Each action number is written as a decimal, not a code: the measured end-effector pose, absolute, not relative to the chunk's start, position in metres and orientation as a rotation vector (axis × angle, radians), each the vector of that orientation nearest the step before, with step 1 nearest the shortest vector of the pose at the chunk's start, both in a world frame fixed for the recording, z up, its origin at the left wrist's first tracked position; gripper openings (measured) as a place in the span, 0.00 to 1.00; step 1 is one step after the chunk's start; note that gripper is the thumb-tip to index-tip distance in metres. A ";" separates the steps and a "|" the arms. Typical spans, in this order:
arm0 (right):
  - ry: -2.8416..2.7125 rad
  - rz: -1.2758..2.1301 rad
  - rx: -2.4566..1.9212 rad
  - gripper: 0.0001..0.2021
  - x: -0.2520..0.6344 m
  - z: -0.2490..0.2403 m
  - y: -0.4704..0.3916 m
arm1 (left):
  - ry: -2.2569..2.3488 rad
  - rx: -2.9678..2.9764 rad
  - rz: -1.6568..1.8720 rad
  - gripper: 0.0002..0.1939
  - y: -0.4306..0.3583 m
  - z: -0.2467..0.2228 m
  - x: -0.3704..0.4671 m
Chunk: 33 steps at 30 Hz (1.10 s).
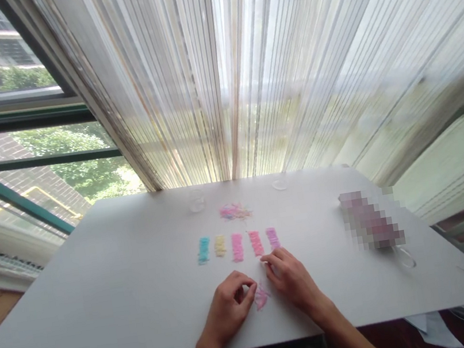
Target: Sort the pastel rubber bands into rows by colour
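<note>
My left hand [229,302] rests on the table with thumb and forefinger pinched together, beside a small heap of pink and purple slim pieces [261,296]. Whatever that pinch holds is too small to make out. Fingers bent and closed, my right hand [291,278] reaches to the lower end of a coral-pink row [255,242]; anything in its fingertips cannot be made out. Similar small pieces form a teal row [203,250], a yellow row [220,245], a pink row [237,247] and a purple row [272,238], its lower end close to my right hand.
Behind the rows lies a loose mixed-colour pile [235,212]. A clear round container [196,201] and a clear lid-like disc [279,184] stand near the white table's [113,285] far edge. A blurred-out pinkish object [370,220] lies at right.
</note>
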State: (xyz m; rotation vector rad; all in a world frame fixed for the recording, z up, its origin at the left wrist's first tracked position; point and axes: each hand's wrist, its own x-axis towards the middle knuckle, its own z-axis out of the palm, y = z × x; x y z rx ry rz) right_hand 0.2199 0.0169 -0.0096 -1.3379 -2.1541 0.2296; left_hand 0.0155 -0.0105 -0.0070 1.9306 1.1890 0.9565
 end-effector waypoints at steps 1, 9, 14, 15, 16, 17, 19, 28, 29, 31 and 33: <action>-2.134 0.257 -1.335 0.11 0.221 -0.009 0.013 | 1.189 1.938 0.955 0.09 -0.011 -0.007 0.015; -2.068 0.533 -1.318 0.09 0.223 -0.008 -0.030 | 1.262 2.179 0.687 0.14 -0.016 0.002 0.009; -2.037 0.447 -1.354 0.07 0.217 -0.021 -0.037 | 1.339 2.294 0.617 0.10 -0.020 -0.002 0.015; -2.034 0.429 -1.349 0.07 0.216 -0.023 -0.037 | 1.346 2.310 0.612 0.09 -0.020 -0.003 0.016; -2.034 0.418 -1.341 0.07 0.216 -0.025 -0.036 | 1.348 2.323 0.605 0.08 -0.020 -0.003 0.017; -2.035 0.410 -1.332 0.07 0.216 -0.026 -0.035 | 1.349 2.332 0.599 0.07 -0.021 -0.004 0.018; -2.033 0.405 -1.318 0.08 0.216 -0.026 -0.034 | 1.348 2.343 0.591 0.06 -0.021 -0.004 0.019; -1.984 0.452 -1.300 0.07 0.217 -0.024 -0.035 | 1.299 2.317 0.655 0.06 -0.019 0.000 0.012; -1.981 0.459 -1.297 0.07 0.218 -0.023 -0.035 | 1.295 2.311 0.659 0.06 -0.019 0.000 0.011; -1.966 0.481 -1.286 0.06 0.218 -0.021 -0.036 | 1.289 2.296 0.670 0.05 -0.018 0.001 0.009; -1.943 0.515 -1.264 0.06 0.219 -0.018 -0.037 | 1.284 2.279 0.681 0.05 -0.018 0.002 0.008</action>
